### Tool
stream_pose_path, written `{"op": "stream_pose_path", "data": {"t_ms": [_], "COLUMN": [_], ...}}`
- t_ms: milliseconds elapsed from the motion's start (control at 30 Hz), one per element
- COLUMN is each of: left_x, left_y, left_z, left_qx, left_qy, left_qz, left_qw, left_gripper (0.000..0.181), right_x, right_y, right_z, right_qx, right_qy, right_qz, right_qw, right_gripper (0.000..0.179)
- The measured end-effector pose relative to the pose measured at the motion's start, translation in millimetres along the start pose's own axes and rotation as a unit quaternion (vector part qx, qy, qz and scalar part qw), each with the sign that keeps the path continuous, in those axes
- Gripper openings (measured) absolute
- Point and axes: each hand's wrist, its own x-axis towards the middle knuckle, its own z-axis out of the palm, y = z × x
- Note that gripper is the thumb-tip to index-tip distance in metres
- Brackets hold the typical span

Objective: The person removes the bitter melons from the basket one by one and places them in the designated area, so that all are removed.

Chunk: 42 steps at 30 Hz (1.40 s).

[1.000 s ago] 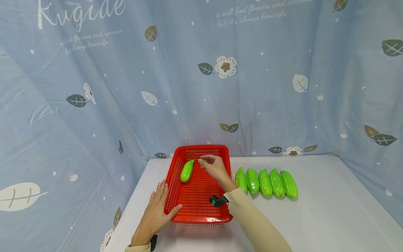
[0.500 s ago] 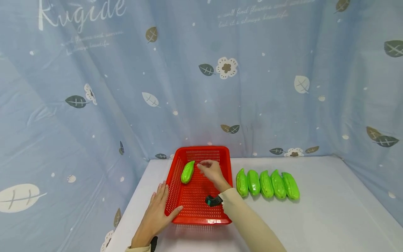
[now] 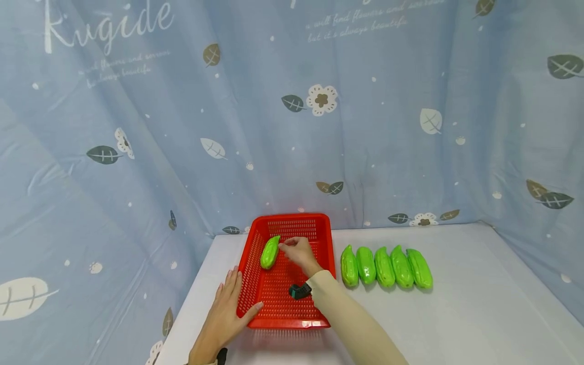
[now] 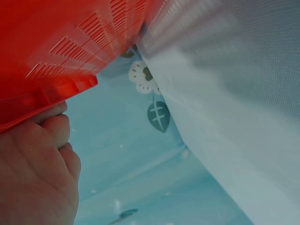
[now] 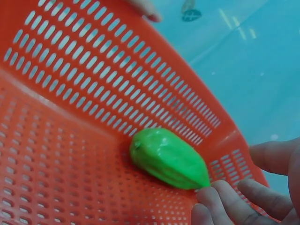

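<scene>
Inside the red plastic basket (image 3: 283,304), a glossy green ridged gourd (image 3: 269,253) with a pointed tip lies along the left wall. My right hand (image 3: 298,252) reaches over the basket just right of that gourd. In the right wrist view, the fingertips (image 5: 208,199) are right at the tip of the gourd (image 5: 168,159), fingers slightly bent and the thumb spread apart from them. My left hand (image 3: 222,309) rests along the basket's near-left side, fingers straight, thumb reaching over the rim. The left wrist view shows its fingers against the rim from below.
Several similar green gourds (image 3: 385,267) lie side by side in a row on the white table (image 3: 461,299), right of the basket. A blue patterned curtain (image 3: 365,152) hangs behind the table and along its left side. A dark band (image 3: 298,291) circles the right wrist.
My right hand has moved left and slightly lower in the head view, closer to the gourd in the basket. The left hand keeps its place at the rim. The head view has shifted slightly.
</scene>
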Motion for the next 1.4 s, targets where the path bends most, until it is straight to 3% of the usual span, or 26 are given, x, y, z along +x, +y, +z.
{"op": "stream_pose_path", "data": {"t_ms": [100,300,500,1033,1400], "left_x": [0.0,-0.7,3.5,1.6,-0.4], "left_y": [-0.4,0.1,-1.1,0.3,-0.7], "left_z": [0.1,2.1,1.2,6.5,4.1], "left_qx": [0.003,0.004,0.011,0.006,0.009], "left_qy": [0.004,-0.016,0.005,-0.002,-0.003], "left_qz": [0.0,-0.016,0.006,-0.005,-0.005], "left_qw": [1.0,0.9997,0.9999,1.0,0.9999], "left_gripper": [0.1,0.102,0.1,0.099,0.099], "right_x": [3.4,7.1,11.6,17.4,14.3], "right_y": [3,9,9,17,15], "right_z": [4,11,14,30,44], "right_qx": [-0.007,-0.011,-0.03,-0.099,-0.045], "right_qy": [0.005,0.013,0.022,0.034,0.001], "right_qz": [0.002,0.025,0.018,0.024,0.045], "right_qw": [1.0,0.9995,0.9991,0.9942,0.998], "right_gripper": [0.029,0.032,0.034,0.047,0.048]}}
